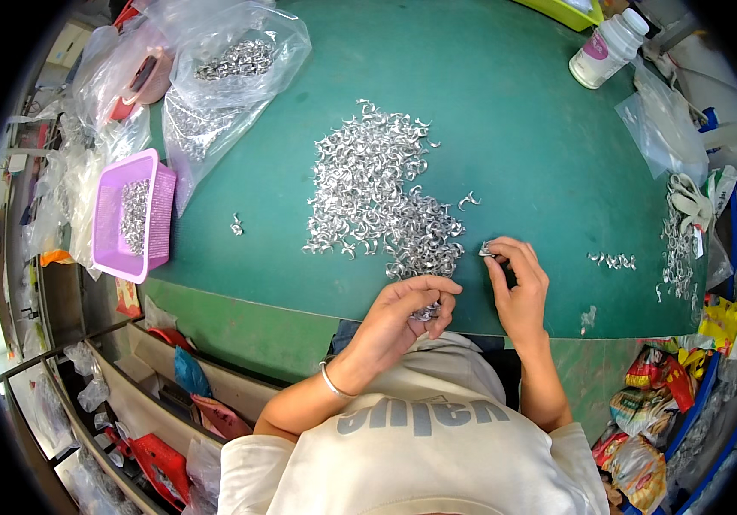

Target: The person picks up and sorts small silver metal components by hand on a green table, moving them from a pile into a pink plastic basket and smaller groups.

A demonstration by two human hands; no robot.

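Observation:
A large pile of small curved silvery metal pieces (pixel 368 176) is spread over the green table (pixel 540 146) ahead of me. At the pile's near edge, my left hand (pixel 403 313) is curled, palm up, around several of these metal pieces (pixel 426 312). My right hand (pixel 519 287) stands just to the right, pinching one small metal piece (pixel 486 250) between thumb and fingertips. A few loose pieces (pixel 469 200) lie right of the pile, and a little cluster (pixel 236 225) sits to its left.
At left stand a purple basket (pixel 163 219) of metal parts and a clear plastic bag (pixel 287 64) holding more. A short row of pieces (pixel 611 260) and a heap (pixel 677 249) lie at right. A white bottle (pixel 607 50) stands at the far right, near plastic bags (pixel 664 120).

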